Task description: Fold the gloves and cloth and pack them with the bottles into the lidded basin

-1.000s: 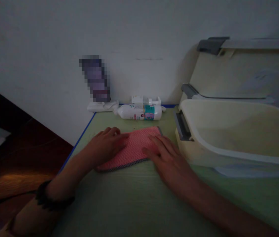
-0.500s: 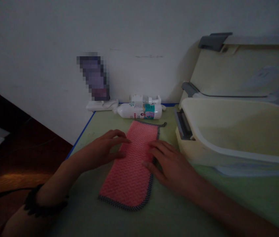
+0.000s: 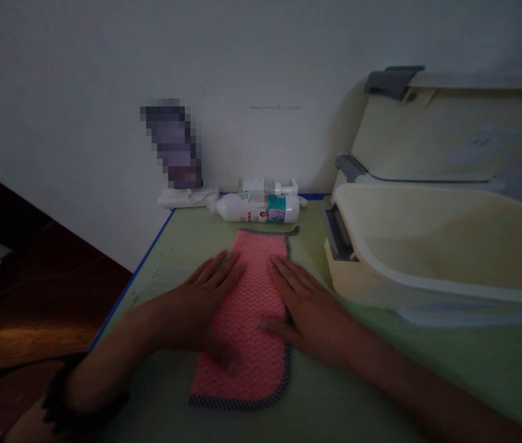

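A pink textured cloth (image 3: pixel 254 307) with a dark checked border lies lengthwise on the green tabletop (image 3: pixel 150 271). It looks folded, and a small hanging loop sticks out at its far right corner. Across its left edge rests my left hand (image 3: pixel 205 301), palm down, with the fingers stretched forward and the thumb on the cloth. My right hand (image 3: pixel 314 307) lies flat at the right edge, its fingertips and thumb on the pink fabric. Both hands are open and grip nothing.
Beyond the cloth, a white bottle (image 3: pixel 256 208) lies on its side, with a clear pump bottle (image 3: pixel 270 185) behind it against the wall. A blurred-out phone-like object (image 3: pixel 175 147) stands on a white base (image 3: pixel 187 197). On the right sits a cream bin (image 3: pixel 357 277) with its lid raised.
Both hands have flattened onto the cloth with fingers straighter. The left thumb has come down nearer to me. The cloth lies straighter, its near edge slightly closer to me.
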A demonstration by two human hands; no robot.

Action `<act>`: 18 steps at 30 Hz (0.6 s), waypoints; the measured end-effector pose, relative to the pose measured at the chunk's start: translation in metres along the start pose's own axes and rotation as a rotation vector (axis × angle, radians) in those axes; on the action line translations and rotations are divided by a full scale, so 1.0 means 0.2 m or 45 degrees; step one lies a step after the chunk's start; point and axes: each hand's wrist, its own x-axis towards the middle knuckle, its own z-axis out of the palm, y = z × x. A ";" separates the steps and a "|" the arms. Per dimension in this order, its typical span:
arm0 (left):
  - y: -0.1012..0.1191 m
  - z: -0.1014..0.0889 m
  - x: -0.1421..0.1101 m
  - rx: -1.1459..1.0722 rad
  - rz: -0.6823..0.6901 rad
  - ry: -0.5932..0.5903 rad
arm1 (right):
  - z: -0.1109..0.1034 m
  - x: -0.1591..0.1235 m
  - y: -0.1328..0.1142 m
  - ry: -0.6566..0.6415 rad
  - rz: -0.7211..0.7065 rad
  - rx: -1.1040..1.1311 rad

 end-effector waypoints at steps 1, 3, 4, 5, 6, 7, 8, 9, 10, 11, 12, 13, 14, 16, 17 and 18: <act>-0.01 0.00 0.00 -0.002 0.017 0.023 | -0.01 0.00 0.01 -0.021 -0.004 0.005; -0.03 0.01 0.01 -0.020 0.077 0.119 | -0.05 0.00 0.04 -0.078 -0.033 0.031; -0.05 0.01 0.03 -0.033 0.109 0.193 | -0.07 0.00 0.05 -0.116 -0.062 0.050; -0.07 0.02 0.05 -0.046 0.136 0.277 | -0.09 -0.01 0.06 -0.155 -0.096 0.070; -0.08 0.02 0.08 -0.055 0.158 0.358 | -0.11 -0.02 0.06 -0.190 -0.126 0.090; -0.09 0.03 0.11 -0.055 0.171 0.430 | -0.12 -0.03 0.06 -0.208 -0.142 0.108; -0.10 0.04 0.13 -0.040 0.180 0.463 | -0.12 -0.03 0.05 -0.203 -0.140 0.122; -0.10 0.05 0.15 -0.018 0.178 0.473 | -0.12 -0.04 0.04 -0.175 -0.120 0.132; -0.09 0.06 0.16 0.007 0.164 0.458 | -0.12 -0.04 0.02 -0.124 -0.086 0.136; -0.08 0.06 0.17 0.032 0.141 0.429 | -0.10 -0.04 0.01 -0.059 -0.048 0.135; -0.08 0.07 0.17 0.052 0.107 0.401 | -0.09 -0.04 -0.01 0.007 -0.017 0.128; -0.07 0.07 0.18 0.066 0.065 0.379 | -0.07 -0.04 -0.03 0.065 -0.001 0.118; -0.06 0.07 0.18 0.073 0.022 0.361 | -0.06 -0.03 -0.04 0.102 0.003 0.107; -0.07 0.06 0.19 0.073 -0.065 0.333 | -0.03 -0.02 -0.04 0.120 -0.018 0.086; -0.08 0.06 0.19 0.065 -0.097 0.321 | -0.02 -0.01 -0.04 0.108 -0.035 0.077; -0.09 0.05 0.19 0.053 -0.113 0.308 | -0.01 -0.01 -0.03 0.091 -0.048 0.069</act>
